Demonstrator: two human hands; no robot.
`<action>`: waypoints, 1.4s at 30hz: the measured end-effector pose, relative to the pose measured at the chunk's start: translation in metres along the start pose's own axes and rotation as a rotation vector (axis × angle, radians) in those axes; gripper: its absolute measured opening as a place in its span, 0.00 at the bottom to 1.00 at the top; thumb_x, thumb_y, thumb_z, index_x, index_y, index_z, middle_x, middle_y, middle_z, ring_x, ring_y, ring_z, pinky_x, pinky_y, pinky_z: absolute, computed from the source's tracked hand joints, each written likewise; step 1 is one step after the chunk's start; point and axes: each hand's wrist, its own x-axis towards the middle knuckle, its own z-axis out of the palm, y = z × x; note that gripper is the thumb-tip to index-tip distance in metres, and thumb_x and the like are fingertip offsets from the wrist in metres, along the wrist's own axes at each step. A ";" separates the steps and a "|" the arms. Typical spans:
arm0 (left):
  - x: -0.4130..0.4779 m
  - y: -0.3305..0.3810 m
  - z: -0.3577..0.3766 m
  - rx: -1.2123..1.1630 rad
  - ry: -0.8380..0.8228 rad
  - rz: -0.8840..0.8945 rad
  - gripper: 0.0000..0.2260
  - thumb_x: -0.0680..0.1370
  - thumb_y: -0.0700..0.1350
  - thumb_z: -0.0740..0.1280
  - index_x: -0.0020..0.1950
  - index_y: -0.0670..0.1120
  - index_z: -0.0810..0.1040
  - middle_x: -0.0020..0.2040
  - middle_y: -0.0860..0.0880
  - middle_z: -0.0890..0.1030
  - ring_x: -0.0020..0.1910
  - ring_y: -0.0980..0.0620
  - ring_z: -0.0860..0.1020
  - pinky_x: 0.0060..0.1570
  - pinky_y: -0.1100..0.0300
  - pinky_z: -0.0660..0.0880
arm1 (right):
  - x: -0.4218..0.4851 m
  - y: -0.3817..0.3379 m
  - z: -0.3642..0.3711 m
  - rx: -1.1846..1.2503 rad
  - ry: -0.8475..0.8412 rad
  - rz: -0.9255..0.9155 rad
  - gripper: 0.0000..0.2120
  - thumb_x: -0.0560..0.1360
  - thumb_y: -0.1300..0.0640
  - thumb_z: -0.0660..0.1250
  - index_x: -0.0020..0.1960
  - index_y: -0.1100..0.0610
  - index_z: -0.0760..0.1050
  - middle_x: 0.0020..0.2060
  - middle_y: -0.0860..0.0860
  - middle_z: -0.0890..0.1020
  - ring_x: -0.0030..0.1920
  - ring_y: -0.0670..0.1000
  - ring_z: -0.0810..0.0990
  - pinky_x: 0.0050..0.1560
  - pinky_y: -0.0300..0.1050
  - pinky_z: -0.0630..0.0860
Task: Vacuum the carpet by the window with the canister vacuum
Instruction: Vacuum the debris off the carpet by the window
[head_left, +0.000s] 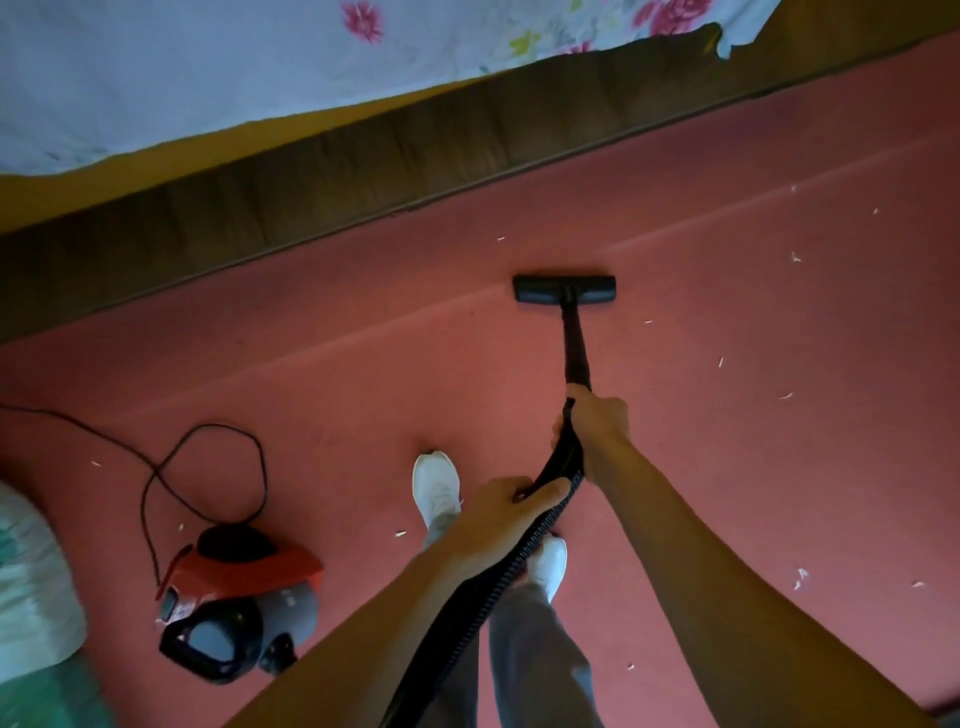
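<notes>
Curling its fingers round the black wand (575, 348), the person's right hand (597, 423) holds the floor head (564, 290) flat on the red carpet (363, 389) near the bed (311, 171), while the left hand (498, 506) wraps its fingers round the ribbed hose (467, 613) and the canister vacuum (234, 597) sits on the carpet left of the feet.

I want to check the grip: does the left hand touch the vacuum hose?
Touching. The head view shows the left hand with its fingers curled round the black ribbed hose.

Bare forearms (727, 587); loose grey trousers (535, 660); white sneakers (435, 486), both ft.
</notes>
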 end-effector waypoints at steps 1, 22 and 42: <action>0.000 0.006 -0.003 -0.056 0.011 0.002 0.18 0.80 0.56 0.66 0.40 0.42 0.76 0.30 0.44 0.77 0.22 0.54 0.75 0.31 0.59 0.74 | -0.008 -0.004 0.002 0.030 -0.013 0.003 0.11 0.77 0.56 0.65 0.49 0.65 0.75 0.28 0.56 0.76 0.23 0.53 0.74 0.26 0.44 0.74; 0.029 -0.020 -0.084 -0.321 0.293 0.237 0.07 0.76 0.47 0.72 0.53 0.55 0.84 0.43 0.37 0.83 0.36 0.41 0.81 0.40 0.45 0.79 | 0.002 -0.020 0.119 -0.135 -0.001 -0.040 0.14 0.76 0.52 0.64 0.52 0.64 0.75 0.46 0.62 0.83 0.40 0.60 0.84 0.41 0.61 0.83; -0.023 0.025 -0.080 0.514 -0.255 0.246 0.19 0.67 0.45 0.77 0.55 0.60 0.85 0.38 0.54 0.83 0.33 0.55 0.80 0.38 0.60 0.76 | -0.041 0.060 0.002 0.630 0.125 0.345 0.13 0.77 0.51 0.66 0.45 0.62 0.74 0.26 0.55 0.74 0.22 0.53 0.72 0.24 0.40 0.71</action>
